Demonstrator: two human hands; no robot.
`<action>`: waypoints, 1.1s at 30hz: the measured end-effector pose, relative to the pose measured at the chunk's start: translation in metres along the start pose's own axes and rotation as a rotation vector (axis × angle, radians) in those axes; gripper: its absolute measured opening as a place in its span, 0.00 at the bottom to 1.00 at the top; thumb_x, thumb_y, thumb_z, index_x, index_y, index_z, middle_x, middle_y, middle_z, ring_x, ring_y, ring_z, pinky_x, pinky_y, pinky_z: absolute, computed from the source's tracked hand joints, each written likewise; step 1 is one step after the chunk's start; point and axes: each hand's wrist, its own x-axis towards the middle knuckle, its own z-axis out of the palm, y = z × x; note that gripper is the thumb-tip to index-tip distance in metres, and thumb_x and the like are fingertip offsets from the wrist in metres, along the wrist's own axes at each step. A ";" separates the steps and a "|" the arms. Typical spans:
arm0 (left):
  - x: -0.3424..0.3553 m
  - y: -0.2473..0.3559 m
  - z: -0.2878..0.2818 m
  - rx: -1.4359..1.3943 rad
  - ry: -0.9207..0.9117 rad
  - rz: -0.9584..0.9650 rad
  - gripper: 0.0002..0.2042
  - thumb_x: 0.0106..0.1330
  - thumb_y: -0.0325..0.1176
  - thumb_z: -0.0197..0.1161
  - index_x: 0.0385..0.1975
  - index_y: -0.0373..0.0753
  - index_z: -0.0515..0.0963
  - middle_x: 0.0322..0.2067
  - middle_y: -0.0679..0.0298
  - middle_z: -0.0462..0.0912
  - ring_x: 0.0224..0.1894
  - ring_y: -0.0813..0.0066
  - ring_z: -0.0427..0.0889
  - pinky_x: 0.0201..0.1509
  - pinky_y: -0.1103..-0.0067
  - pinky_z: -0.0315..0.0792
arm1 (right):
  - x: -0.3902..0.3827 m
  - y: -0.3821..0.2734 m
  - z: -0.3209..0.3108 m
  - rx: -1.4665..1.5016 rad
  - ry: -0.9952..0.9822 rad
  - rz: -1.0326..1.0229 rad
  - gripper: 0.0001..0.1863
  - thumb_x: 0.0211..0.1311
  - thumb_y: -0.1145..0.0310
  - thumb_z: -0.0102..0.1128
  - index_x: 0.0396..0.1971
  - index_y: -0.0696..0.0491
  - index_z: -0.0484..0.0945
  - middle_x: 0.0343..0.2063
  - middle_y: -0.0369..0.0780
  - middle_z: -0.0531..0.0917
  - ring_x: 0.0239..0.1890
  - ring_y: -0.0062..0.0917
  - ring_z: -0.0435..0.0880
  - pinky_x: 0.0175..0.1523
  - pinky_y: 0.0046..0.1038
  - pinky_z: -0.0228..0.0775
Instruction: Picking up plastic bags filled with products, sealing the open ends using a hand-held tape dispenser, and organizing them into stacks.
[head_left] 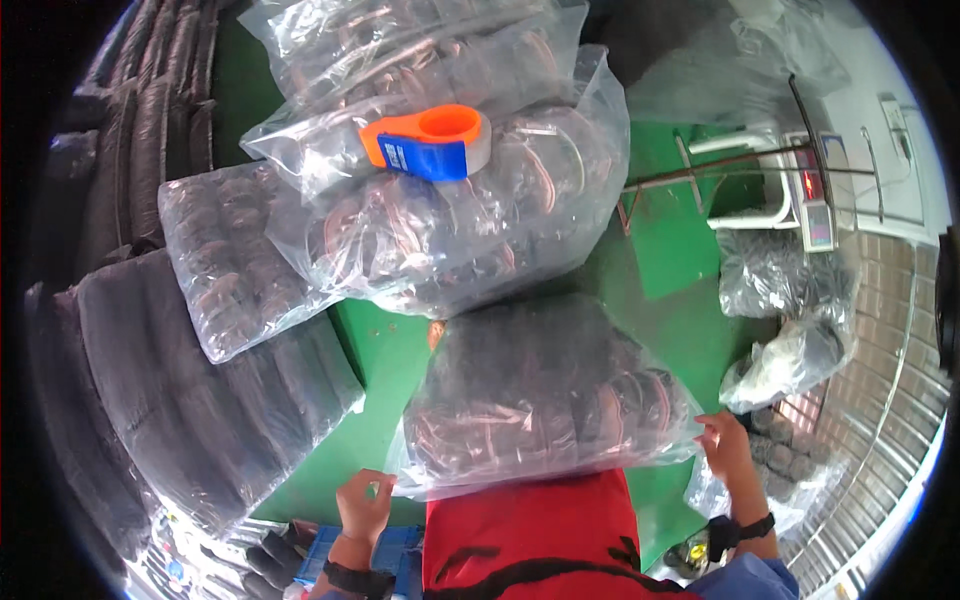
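Note:
A large clear plastic bag (540,420) packed with rolled dark goods lies right in front of me. My left hand (364,502) pinches the near left corner of its film. At the near right corner, my right hand (724,440) grips the film between thumb and fingers. The bag's near edge stretches between both hands, above my red apron (530,525). Beyond it, an orange and blue tape dispenser (428,143) rests on a stack of similar filled clear bags (470,220).
Dark wrapped bundles (200,370) pile up at the left. A scale display (815,210) on a metal frame stands at the right, with more bagged goods (765,275) below it. A blue crate (345,550) sits near my left wrist. The floor (670,260) is green.

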 end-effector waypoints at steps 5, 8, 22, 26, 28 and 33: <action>0.006 -0.009 -0.043 0.089 -0.138 0.144 0.08 0.55 0.27 0.69 0.20 0.37 0.75 0.19 0.59 0.77 0.24 0.61 0.79 0.30 0.72 0.72 | -0.011 -0.001 -0.005 0.065 -0.036 0.106 0.06 0.47 0.80 0.63 0.23 0.55 0.75 0.18 0.44 0.74 0.24 0.41 0.76 0.31 0.35 0.69; -0.002 -0.010 -0.047 0.123 -0.114 0.017 0.11 0.54 0.26 0.70 0.18 0.37 0.71 0.16 0.59 0.73 0.20 0.64 0.76 0.26 0.74 0.70 | -0.016 -0.002 -0.021 -0.274 0.109 0.158 0.10 0.48 0.77 0.65 0.19 0.57 0.70 0.15 0.47 0.70 0.21 0.45 0.73 0.26 0.39 0.63; -0.045 -0.001 0.004 -0.108 0.218 -0.200 0.19 0.57 0.23 0.66 0.16 0.37 0.59 0.16 0.66 0.62 0.19 0.81 0.60 0.23 0.80 0.57 | 0.015 -0.069 0.154 0.032 0.114 -0.655 0.21 0.52 0.67 0.66 0.48 0.53 0.76 0.49 0.46 0.79 0.58 0.42 0.72 0.64 0.41 0.61; -0.041 0.011 -0.011 -0.054 0.100 -0.365 0.11 0.56 0.22 0.63 0.19 0.35 0.65 0.19 0.62 0.66 0.22 0.74 0.69 0.26 0.79 0.64 | 0.043 -0.075 0.160 0.025 0.069 -0.717 0.08 0.53 0.69 0.65 0.31 0.54 0.78 0.38 0.43 0.82 0.48 0.42 0.77 0.55 0.41 0.66; -0.041 0.014 -0.013 0.047 0.110 -0.264 0.07 0.55 0.21 0.61 0.21 0.35 0.68 0.19 0.60 0.68 0.23 0.71 0.72 0.27 0.79 0.66 | 0.050 -0.086 0.161 0.092 0.286 -0.818 0.08 0.51 0.68 0.67 0.23 0.53 0.76 0.32 0.42 0.83 0.40 0.41 0.80 0.50 0.43 0.68; -0.036 -0.007 -0.017 0.398 0.195 0.099 0.03 0.53 0.19 0.54 0.23 0.36 0.71 0.17 0.57 0.69 0.20 0.65 0.73 0.27 0.78 0.68 | 0.070 -0.100 0.162 0.065 0.191 -0.723 0.09 0.53 0.65 0.66 0.24 0.54 0.77 0.25 0.42 0.82 0.31 0.41 0.79 0.41 0.40 0.69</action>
